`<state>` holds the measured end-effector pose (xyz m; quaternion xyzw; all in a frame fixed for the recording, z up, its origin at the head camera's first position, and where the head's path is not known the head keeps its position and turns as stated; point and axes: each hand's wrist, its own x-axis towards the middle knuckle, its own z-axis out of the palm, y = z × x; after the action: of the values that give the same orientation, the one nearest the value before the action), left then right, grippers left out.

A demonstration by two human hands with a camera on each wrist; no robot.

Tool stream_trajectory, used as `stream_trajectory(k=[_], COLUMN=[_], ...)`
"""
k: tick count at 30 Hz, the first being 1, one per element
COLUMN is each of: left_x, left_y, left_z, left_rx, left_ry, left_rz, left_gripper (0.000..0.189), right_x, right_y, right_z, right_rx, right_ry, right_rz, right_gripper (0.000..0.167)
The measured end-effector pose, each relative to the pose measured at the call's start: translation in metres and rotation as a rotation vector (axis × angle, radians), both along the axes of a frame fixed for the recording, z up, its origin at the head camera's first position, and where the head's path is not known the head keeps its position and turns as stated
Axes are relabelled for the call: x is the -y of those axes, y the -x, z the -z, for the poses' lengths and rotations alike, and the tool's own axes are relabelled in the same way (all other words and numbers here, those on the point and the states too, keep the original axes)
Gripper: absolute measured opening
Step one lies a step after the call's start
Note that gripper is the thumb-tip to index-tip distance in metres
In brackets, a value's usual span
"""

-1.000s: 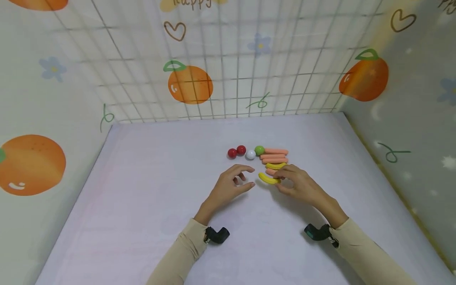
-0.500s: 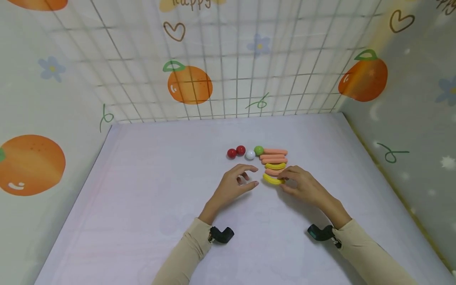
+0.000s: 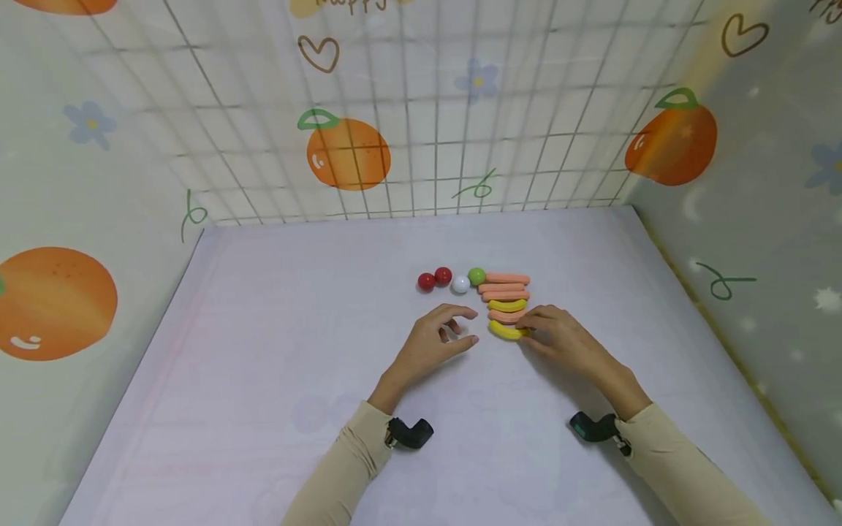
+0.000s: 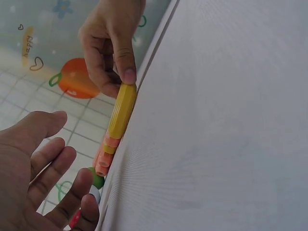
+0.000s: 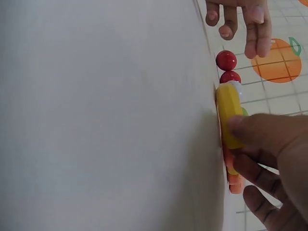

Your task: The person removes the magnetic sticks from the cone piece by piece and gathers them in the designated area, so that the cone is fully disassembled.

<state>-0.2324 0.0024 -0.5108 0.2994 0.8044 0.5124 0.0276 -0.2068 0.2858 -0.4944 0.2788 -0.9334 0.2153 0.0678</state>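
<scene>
My right hand (image 3: 564,337) pinches the right end of a toy banana (image 3: 505,331), yellow and curved, which lies nearest me in a column of pieces. In the right wrist view, the thumb (image 5: 262,130) presses on the banana's side. Just beyond it lie a pink sausage-shaped piece (image 3: 505,317), a second yellow banana (image 3: 507,305) and several more pink sausage-shaped pieces (image 3: 502,289), all roughly parallel. To the left of the column my left hand (image 3: 430,337) hovers with fingers loosely bent and apart, holding nothing. The left wrist view shows the fingers spread beside the column.
Beyond the left hand, two red balls (image 3: 435,278), a white ball (image 3: 460,284) and a green ball (image 3: 476,276) form a row, the green one against the farthest pink piece. A pale cloth covers the table (image 3: 263,351); a wire grid (image 3: 421,157) stands behind it.
My right hand has shifted the near banana slightly right, lining it up below the pink piece. My left hand has moved a little to the right, still holding nothing.
</scene>
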Motion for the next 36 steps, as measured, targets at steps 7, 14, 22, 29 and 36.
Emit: stream_trajectory(k=[7, 14, 22, 29, 36], left_x=[0.003, 0.004, 0.018, 0.051, 0.087], left_y=[0.001, -0.001, 0.0, 0.001, 0.004], left_z=[0.005, 0.006, -0.002, -0.005, -0.005], left_rx=[0.004, 0.006, 0.007, 0.014, 0.012], left_ry=[0.007, 0.005, 0.023, 0.054, 0.094], left_rz=[-0.026, -0.029, -0.071, -0.139, -0.181], left_gripper=[0.039, 0.038, 0.036, 0.035, 0.034], right_x=[0.001, 0.003, -0.001, -0.008, -0.02], right_y=[0.004, 0.002, -0.001, -0.002, -0.003], right_z=[0.004, 0.005, 0.004, 0.001, 0.003], right_rx=[-0.158, -0.116, -0.084, -0.066, -0.054], right_ry=[0.022, 0.025, 0.058, 0.058, 0.073], right_rz=[-0.026, 0.038, 0.137, 0.186, 0.236], right_gripper=[0.035, 0.031, 0.018, 0.018, 0.015])
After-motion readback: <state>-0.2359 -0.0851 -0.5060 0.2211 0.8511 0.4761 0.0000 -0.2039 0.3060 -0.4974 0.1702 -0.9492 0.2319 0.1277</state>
